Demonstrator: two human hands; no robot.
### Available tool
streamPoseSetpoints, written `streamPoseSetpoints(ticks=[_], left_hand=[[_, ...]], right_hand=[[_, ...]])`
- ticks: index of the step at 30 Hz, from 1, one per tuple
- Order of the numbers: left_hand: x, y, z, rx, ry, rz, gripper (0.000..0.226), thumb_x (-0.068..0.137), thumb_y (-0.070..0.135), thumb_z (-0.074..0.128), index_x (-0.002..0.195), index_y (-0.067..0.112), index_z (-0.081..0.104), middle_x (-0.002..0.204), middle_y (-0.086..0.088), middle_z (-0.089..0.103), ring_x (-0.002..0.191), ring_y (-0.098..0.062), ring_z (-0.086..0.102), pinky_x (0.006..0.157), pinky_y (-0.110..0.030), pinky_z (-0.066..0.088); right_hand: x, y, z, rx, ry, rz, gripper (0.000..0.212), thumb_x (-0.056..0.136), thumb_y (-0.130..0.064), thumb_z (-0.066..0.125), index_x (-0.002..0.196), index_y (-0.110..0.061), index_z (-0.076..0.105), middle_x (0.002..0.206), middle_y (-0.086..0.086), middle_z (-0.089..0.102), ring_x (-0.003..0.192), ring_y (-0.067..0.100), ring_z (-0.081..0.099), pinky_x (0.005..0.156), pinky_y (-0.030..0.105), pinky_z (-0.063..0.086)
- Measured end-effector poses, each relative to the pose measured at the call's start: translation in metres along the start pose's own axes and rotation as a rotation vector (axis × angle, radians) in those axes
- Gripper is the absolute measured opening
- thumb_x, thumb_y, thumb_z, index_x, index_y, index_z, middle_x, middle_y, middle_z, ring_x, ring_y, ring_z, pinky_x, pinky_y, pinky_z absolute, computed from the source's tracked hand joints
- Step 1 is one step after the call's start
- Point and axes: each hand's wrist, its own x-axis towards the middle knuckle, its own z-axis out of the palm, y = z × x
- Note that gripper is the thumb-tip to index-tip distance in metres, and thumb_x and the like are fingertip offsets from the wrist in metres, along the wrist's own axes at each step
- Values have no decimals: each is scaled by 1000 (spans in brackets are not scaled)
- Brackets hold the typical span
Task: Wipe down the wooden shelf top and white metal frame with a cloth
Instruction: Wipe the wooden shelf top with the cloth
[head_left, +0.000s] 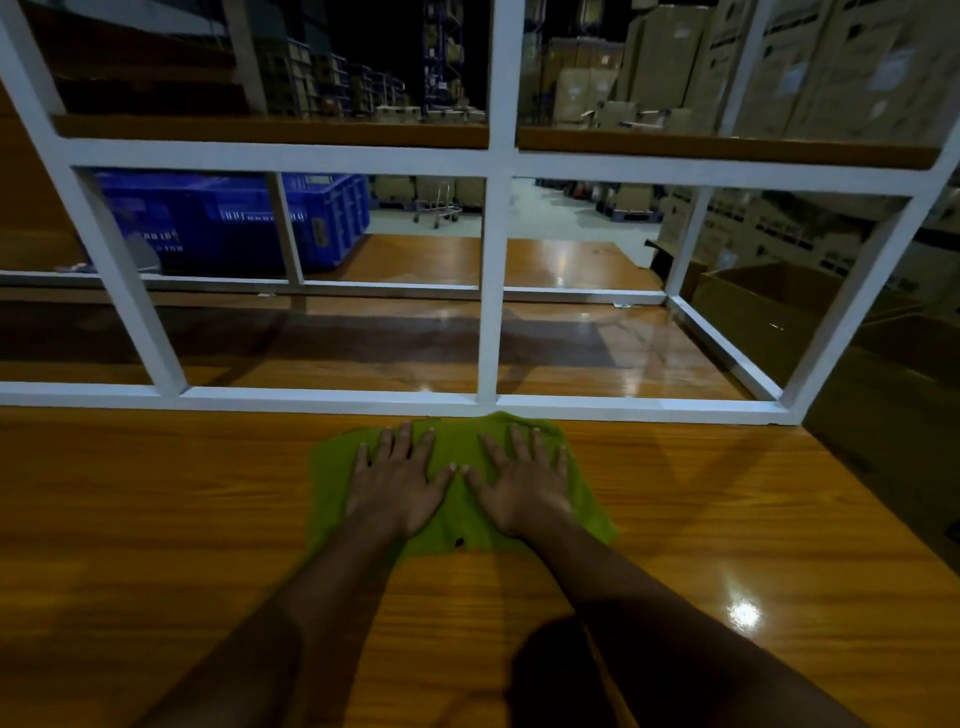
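A green cloth (462, 499) lies flat on the wooden shelf top (156, 519), its far edge touching the white metal frame (488, 291). Left hand (397, 483) and right hand (524, 486) press on the cloth side by side, fingers spread and straight. A blue crate (234, 218) sits beyond the frame.

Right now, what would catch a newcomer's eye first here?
A bright green cloth lies flat on the wooden shelf top, with the left hand and right hand pressed open on it side by side. Just behind it rises the white frame, and a blue crate stands beyond at the left.
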Motion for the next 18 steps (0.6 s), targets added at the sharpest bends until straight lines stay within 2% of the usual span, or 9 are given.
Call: streamPoseSetpoints(ticks=[6,14,18], left_hand=[[15,33,5,-35,23,10,74,95,69,10,158,30,4,166,-5,-5,152,-27,-4,120,-54,0],[20,121,9,-72,-1,155,74,96,68,12,158,28,6,165,-7,-5,152,-28,-5,120,-54,-4],[22,132,9,-78,-14,191,73,96,68,15,158,30,6,166,-4,-6,152,-26,-7,120,-54,-4]], right_hand=[[8,33,-5,-2,10,37,71,94,-73,15,156,-41,3,166,1,-4,152,30,-7,118,58,-8],[-11,115,-16,0,28,201,72,92,-76,14,156,-44,3,166,0,-4,152,28,-5,119,55,-4],[-18,125,-20,9,0,248,72,92,-76,14,155,-43,3,166,0,-5,152,28,-7,119,56,-4]])
